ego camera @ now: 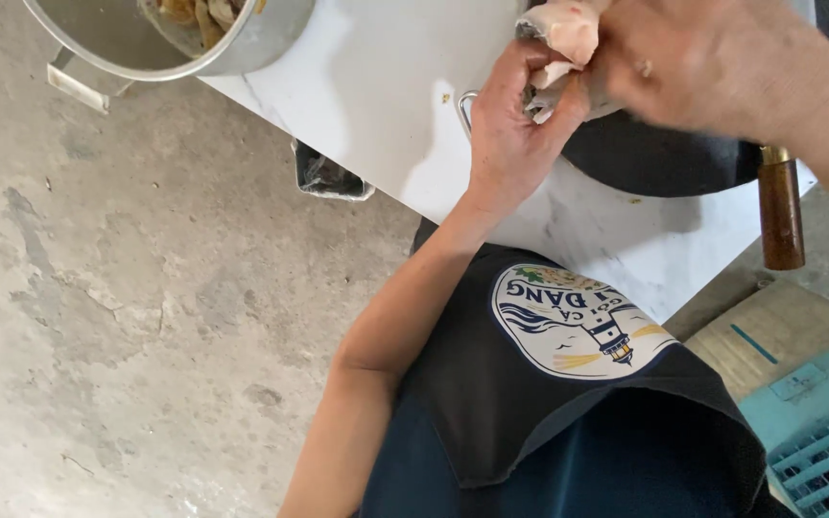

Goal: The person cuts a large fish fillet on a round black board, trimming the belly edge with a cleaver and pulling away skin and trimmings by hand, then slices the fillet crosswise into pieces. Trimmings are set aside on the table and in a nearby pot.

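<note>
Not much in the way of packaging or signs here. Down at about 4 o'clock there's a flat tan cardboard box on the floor, with a short teal stripe across its top. Right next to it, at 5 o'clock, a teal plastic crate with a slotted grid top carries a small rectangular teal label stuck near its upper edge. Near centre, toward 4 o'clock, a white oval printed badge with blue and yellow artwork sits on the dark apron.

Rough working kitchen or food-prep yard: cracked concrete floor, white marble-look table, steel pot, dark pan, plastic crate.
</note>
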